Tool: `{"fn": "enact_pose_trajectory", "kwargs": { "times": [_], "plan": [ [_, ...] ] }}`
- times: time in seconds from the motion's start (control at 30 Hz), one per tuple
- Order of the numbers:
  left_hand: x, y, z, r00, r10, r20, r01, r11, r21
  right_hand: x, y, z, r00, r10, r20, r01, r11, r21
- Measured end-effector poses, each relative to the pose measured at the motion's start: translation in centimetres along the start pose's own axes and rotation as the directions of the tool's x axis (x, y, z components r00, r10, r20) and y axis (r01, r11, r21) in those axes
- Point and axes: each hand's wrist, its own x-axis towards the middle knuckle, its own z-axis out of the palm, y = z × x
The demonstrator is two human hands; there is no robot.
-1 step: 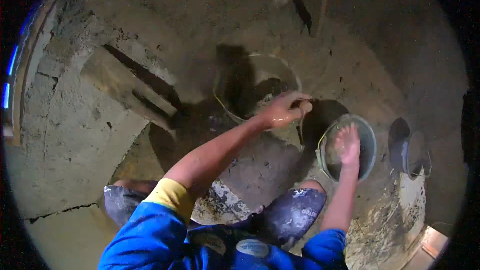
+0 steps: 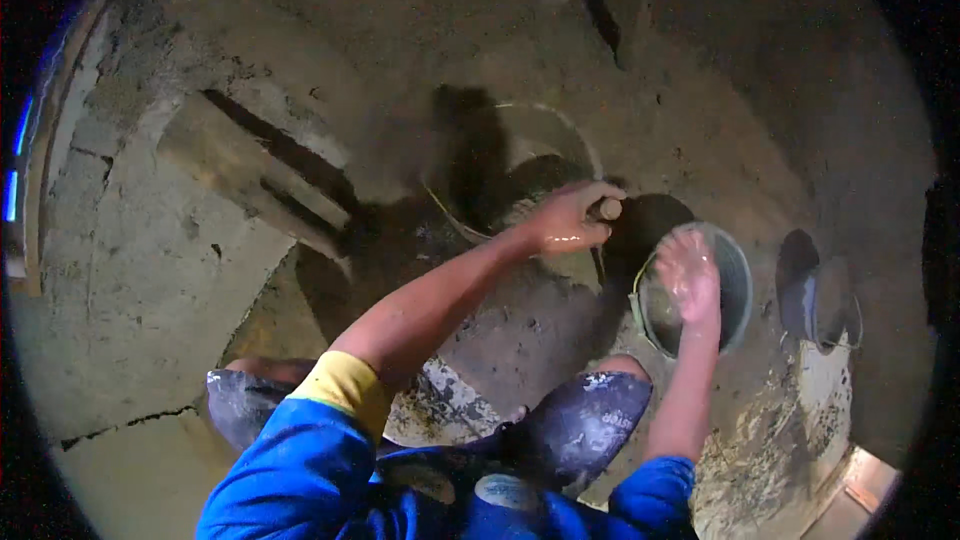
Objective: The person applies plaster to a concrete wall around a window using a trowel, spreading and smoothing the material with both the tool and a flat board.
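Note:
My left hand (image 2: 572, 222), wet on its back, is closed around the round wooden handle (image 2: 610, 208) of what looks like a trowel. Its thin dark blade (image 2: 599, 266) shows edge-on below the fingers. Behind that hand stands a wide bucket (image 2: 598, 145) with grey, mortar-like material inside, partly in shadow. Over the rim of a smaller bucket (image 2: 740, 290) to the right, my right hand (image 2: 688, 268) is open, wet, fingers spread, holding nothing. That bucket seems to hold liquid, though my hand and forearm hide part of it.
A wooden board (image 2: 240, 165) lies at the left on the rough grey ground. Another small bucket (image 2: 838, 305) with a wire handle stands farther right. My knees (image 2: 590, 420) are near the front. Pale splattered material (image 2: 825, 390) covers the lower right.
My right hand has risen slightly away from me over the bucket, and its fingers are spread wider. My left hand has turned a little with the trowel still held.

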Motion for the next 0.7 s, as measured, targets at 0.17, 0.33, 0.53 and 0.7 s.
{"fn": "enact_pose_trajectory", "kwargs": {
  "times": [0.17,0.33,0.53,0.7],
  "plan": [
    [2.9,0.1,0.6,0.991,0.021,0.136,-0.019,1.000,-0.011,-0.1,1.7,14.2,0.982,-0.181,0.043,0.132,0.510,-0.850],
    [3.4,1.0,-4.2,0.994,0.106,-0.025,-0.103,0.990,0.097,-1.7,0.4,1.0,0.850,-0.332,-0.410,-0.032,0.743,-0.668],
    [3.8,-3.0,-6.0,0.999,0.018,-0.034,-0.017,1.000,0.025,-5.0,0.7,-20.7,0.535,-0.208,-0.819,-0.055,0.959,-0.279],
    [3.2,-2.0,-5.6,0.999,0.013,0.045,-0.001,0.966,-0.259,1.0,-0.9,-2.3,1.000,-0.003,0.002,0.003,0.999,0.051]
  ]
}}
